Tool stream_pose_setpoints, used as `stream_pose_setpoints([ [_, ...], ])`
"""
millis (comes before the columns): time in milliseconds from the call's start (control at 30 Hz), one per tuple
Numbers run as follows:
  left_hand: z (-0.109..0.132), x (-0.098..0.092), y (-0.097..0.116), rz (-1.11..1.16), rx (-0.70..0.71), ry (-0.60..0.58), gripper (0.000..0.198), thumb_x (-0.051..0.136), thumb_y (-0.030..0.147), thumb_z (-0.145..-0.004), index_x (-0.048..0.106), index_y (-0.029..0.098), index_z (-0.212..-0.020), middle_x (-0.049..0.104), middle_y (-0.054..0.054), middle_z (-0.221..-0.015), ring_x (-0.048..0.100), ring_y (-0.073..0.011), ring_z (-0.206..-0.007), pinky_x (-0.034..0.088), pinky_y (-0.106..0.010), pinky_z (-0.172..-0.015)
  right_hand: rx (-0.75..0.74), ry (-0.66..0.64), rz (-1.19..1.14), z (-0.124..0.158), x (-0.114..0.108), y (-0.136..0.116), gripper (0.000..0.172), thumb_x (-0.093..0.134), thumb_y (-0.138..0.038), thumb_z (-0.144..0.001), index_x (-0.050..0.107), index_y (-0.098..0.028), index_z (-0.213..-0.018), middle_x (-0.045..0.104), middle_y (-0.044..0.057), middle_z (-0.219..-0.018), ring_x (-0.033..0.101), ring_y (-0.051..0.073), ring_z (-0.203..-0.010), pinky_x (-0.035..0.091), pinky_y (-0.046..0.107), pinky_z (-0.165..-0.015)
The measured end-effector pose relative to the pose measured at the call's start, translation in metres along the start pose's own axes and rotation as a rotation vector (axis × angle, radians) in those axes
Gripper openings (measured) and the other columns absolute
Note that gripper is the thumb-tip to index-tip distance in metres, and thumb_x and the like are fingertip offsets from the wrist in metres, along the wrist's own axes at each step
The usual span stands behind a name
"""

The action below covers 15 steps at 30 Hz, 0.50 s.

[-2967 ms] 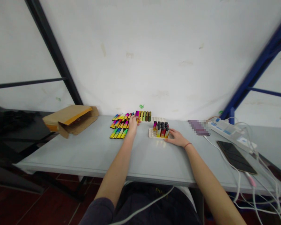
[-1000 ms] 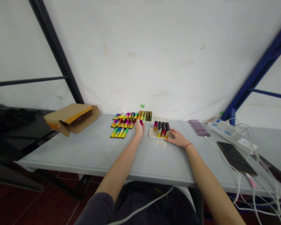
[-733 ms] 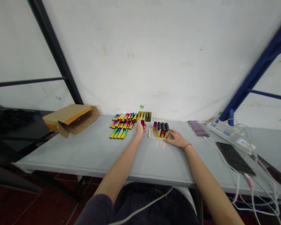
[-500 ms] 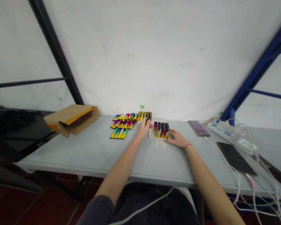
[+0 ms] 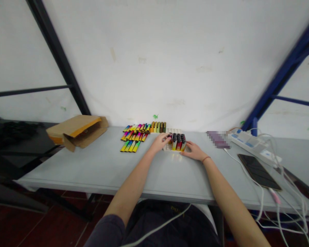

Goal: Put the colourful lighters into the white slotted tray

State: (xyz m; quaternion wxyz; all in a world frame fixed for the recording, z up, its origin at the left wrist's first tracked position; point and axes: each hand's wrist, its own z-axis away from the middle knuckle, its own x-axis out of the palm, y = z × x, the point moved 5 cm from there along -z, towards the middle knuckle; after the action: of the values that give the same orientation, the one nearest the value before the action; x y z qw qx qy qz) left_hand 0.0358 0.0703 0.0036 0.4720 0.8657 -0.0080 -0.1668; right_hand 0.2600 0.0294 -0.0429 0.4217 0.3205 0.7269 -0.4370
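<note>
A white slotted tray (image 5: 167, 148) lies on the table, with several upright colourful lighters (image 5: 179, 144) filling its right part. My left hand (image 5: 159, 143) is at the tray's left part, its fingers closed on a dark-topped lighter (image 5: 170, 138) standing beside the others; the fingers hide part of it. My right hand (image 5: 194, 151) grips the tray's right end, thumb at the front and fingers along the side. Left of the tray lie several loose lighters (image 5: 130, 146) in rows.
Behind stand a block of upright yellow-topped lighters (image 5: 158, 127) and another white tray (image 5: 174, 131), against the wall. An open cardboard box (image 5: 77, 128) lies at the left. A power strip (image 5: 256, 147), a phone (image 5: 259, 171) and white cables are on the right.
My left hand has moved slightly right and down, bringing a lighter from behind the tray into its left part. My right hand stays at the tray's right end.
</note>
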Motion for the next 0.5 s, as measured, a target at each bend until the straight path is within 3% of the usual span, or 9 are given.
stream_pose_setpoints([
  [267,0.0031,0.0,0.0042,-0.13,0.045,-0.025,0.03,0.068,0.025,-0.083,0.07,0.025,-0.113,0.07,-0.005,-0.102,0.067,-0.0176,-0.081,0.054,-0.031,-0.085,0.021,-0.012,0.015,0.0001,0.0006,-0.0002,0.07,0.063,-0.061,-0.084,0.061,-0.014,-0.135,0.058,0.019,-0.143,0.055,0.036,-0.131,0.042,0.049,-0.114],
  [400,0.0037,0.0018,0.0052,-0.311,0.078,-0.071,0.029,0.06,0.025,-0.09,0.067,0.022,-0.117,0.067,-0.005,-0.11,0.067,-0.0167,-0.09,0.054,-0.03,-0.089,0.019,-0.008,0.016,0.0001,0.0013,0.0007,0.072,0.063,-0.062,-0.083,0.062,-0.011,-0.134,0.058,0.021,-0.142,0.055,0.037,-0.13,0.043,0.05,-0.114],
  [500,0.0033,-0.0078,0.0064,-0.537,0.047,0.01,0.031,0.05,0.027,-0.096,0.066,0.019,-0.122,0.069,-0.009,-0.112,0.065,-0.0213,-0.104,0.05,-0.035,-0.097,0.016,0.009,0.006,-0.0001,0.0023,0.003,0.069,0.064,-0.062,-0.082,0.063,-0.015,-0.133,0.059,0.019,-0.142,0.056,0.037,-0.13,0.043,0.05,-0.113],
])
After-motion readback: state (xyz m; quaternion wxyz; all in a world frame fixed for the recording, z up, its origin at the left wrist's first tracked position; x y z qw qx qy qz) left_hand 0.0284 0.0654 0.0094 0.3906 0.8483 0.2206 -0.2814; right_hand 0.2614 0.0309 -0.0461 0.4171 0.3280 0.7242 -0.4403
